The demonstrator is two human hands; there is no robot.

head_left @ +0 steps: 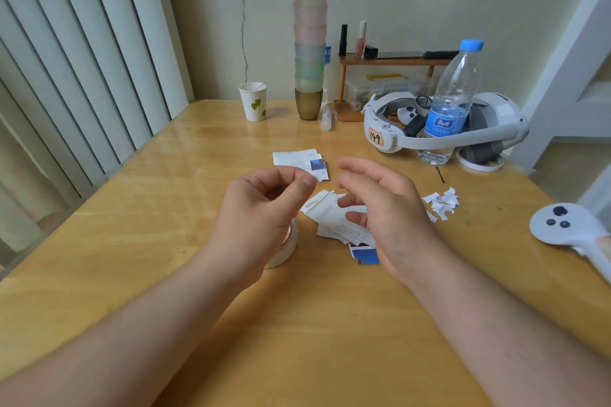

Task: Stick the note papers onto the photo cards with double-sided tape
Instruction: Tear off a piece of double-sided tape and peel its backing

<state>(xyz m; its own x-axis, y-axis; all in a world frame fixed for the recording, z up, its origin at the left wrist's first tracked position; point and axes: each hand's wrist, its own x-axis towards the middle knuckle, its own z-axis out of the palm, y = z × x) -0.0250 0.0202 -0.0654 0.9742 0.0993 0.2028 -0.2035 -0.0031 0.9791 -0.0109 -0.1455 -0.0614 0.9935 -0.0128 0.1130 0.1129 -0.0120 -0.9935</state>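
Observation:
My left hand (264, 208) hovers over the table with thumb and forefinger pinched together, apparently on a tiny white bit of tape that is barely visible. Under its wrist lies the white roll of double-sided tape (286, 246). My right hand (383, 208) floats beside it with loosely bent fingers and holds nothing. Below the right hand lies a loose pile of note papers (330, 215), with a blue photo card (367, 256) sticking out at its near edge. Farther back sits a small stack of photo cards with notes on them (297, 160).
White paper scraps (443, 201) lie to the right. Behind them stand a water bottle (449, 99) and a white headset (429, 129); a white controller (562, 225) is at the right edge. A paper cup (253, 102), a tall stack of cups (310, 43) and a wooden shelf (390, 60) line the back.

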